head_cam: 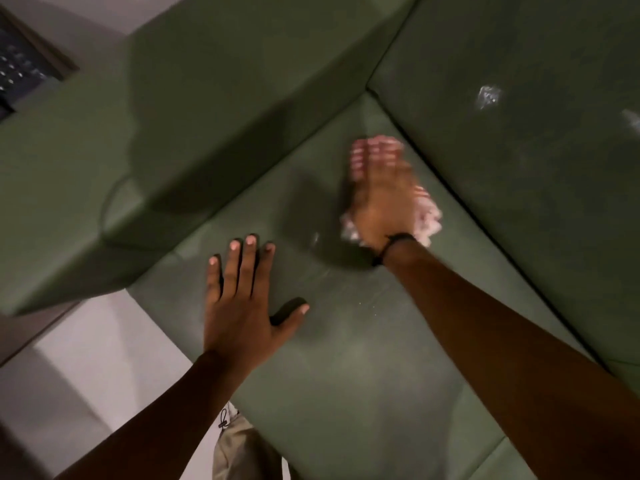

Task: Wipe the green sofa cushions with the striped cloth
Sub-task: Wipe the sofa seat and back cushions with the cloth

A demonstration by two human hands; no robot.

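Observation:
The green seat cushion (pixel 346 341) fills the middle of the view. My right hand (pixel 381 199) presses the pink-and-white striped cloth (pixel 427 216) flat against the cushion near its far corner, where the armrest and the back cushion meet. Hand and cloth are blurred by motion, and the cloth shows at the fingertips and beside the wrist. A dark band circles that wrist. My left hand (pixel 242 299) rests flat on the seat's left part, fingers spread, holding nothing.
A green armrest block (pixel 156 140) rises at the left and a green back cushion (pixel 519 168) at the right, with a small shiny spot (pixel 489 96) on it. Pale floor (pixel 86 358) lies at lower left. A dark grille (pixel 20 67) sits at upper left.

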